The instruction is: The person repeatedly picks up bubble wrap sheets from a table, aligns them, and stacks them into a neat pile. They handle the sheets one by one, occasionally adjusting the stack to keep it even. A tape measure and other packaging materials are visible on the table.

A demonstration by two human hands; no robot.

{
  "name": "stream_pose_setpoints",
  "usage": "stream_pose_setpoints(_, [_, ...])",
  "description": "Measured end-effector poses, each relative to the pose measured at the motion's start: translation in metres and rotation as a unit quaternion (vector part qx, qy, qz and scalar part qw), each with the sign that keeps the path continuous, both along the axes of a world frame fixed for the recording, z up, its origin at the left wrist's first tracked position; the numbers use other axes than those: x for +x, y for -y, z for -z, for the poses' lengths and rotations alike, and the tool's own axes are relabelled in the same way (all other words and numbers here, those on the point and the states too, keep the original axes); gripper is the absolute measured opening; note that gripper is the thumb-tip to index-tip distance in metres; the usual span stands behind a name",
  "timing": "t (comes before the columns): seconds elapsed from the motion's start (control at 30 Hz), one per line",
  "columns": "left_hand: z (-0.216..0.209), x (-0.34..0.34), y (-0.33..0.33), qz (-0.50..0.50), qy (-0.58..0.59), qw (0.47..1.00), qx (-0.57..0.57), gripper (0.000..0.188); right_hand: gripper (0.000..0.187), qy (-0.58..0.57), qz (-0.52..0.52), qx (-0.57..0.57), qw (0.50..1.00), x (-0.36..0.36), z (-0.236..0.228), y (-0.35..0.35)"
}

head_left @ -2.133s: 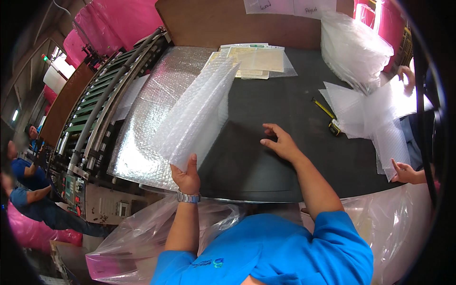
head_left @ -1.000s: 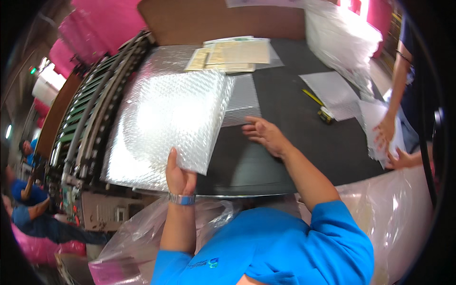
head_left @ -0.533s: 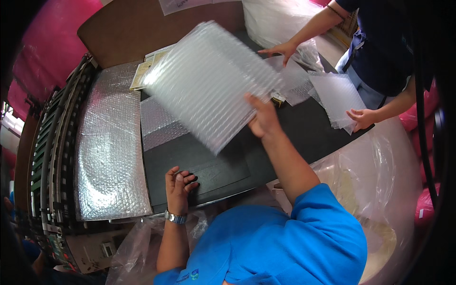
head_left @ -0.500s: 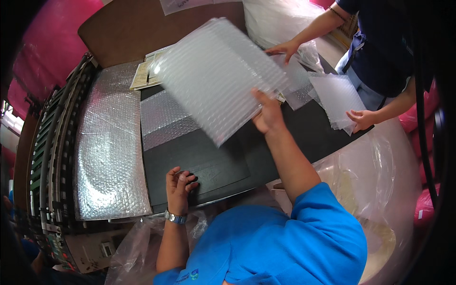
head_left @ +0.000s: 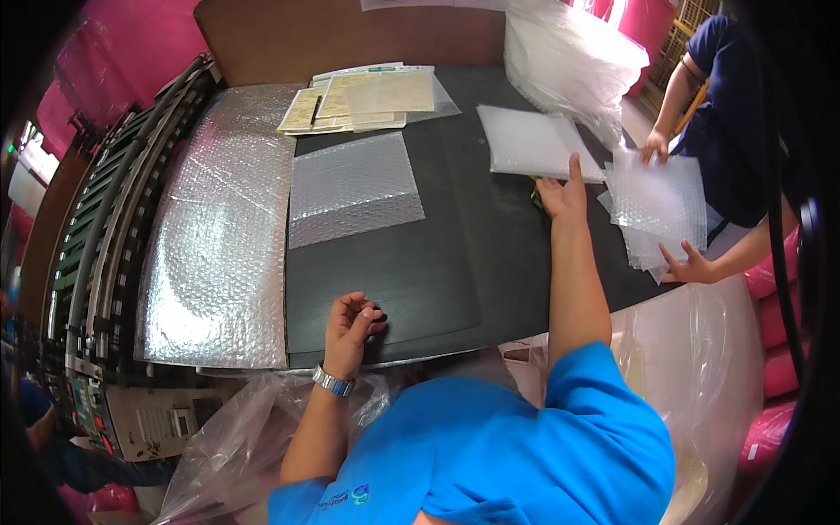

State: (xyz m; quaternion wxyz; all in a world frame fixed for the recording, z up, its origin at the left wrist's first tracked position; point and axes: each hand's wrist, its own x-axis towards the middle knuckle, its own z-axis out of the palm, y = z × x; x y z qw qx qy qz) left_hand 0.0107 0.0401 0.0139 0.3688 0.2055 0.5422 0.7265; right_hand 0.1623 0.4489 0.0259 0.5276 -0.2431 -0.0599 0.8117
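A stack of clear bubble-wrap bags (head_left: 535,143) lies toward the far right of the black table. My right hand (head_left: 563,194) is at its near edge, thumb over the bags and fingers spread to the left. A small yellow-and-black object (head_left: 536,196), partly hidden, sits by those fingers. My left hand (head_left: 348,332) is near the table's front edge with fingers curled; something small and black shows at the fingertips, too little to name. Ahead of it, a flat bubble-wrap bag (head_left: 354,185) lies on the table.
A long bubble-wrap sheet (head_left: 214,236) covers the left side, beside a roller conveyor (head_left: 96,236). Papers (head_left: 350,103) with a pen lie at the back. At right, a co-worker's hands (head_left: 687,264) handle more bubble bags (head_left: 658,206). A large plastic bundle (head_left: 569,66) stands behind.
My right hand has carried the stack of bubble-wrap bags from the air over the middle to the table's far right. The co-worker's bags have come together. My left hand has barely moved.
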Motion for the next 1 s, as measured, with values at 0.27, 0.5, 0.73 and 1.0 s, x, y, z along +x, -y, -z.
stream_pose_setpoints(0.27, [-0.002, 0.000, -0.001, -0.015, 0.009, 1.000, -0.014, 0.024, 0.073, 0.457, -0.193, 0.677, 0.544, -0.094, -0.004, 0.162])
stream_pose_setpoints(0.5, [0.007, 0.001, 0.004, -0.014, -0.022, 1.000, -0.003, 0.026, 0.063, 0.590, -0.205, 0.701, 0.346, -0.144, 0.008, 0.200])
stream_pose_setpoints(0.73, [0.010, 0.002, 0.002, 0.000, -0.040, 0.999, -0.012, 0.027, 0.061, 0.457, -0.139, 0.676, 0.561, -0.151, 0.031, 0.164])
stream_pose_setpoints(1.0, [0.010, 0.000, 0.003, 0.000, -0.037, 0.999, -0.020, 0.026, 0.060, 0.685, -0.188, 0.570, 0.414, -0.169, -0.006, 0.180])
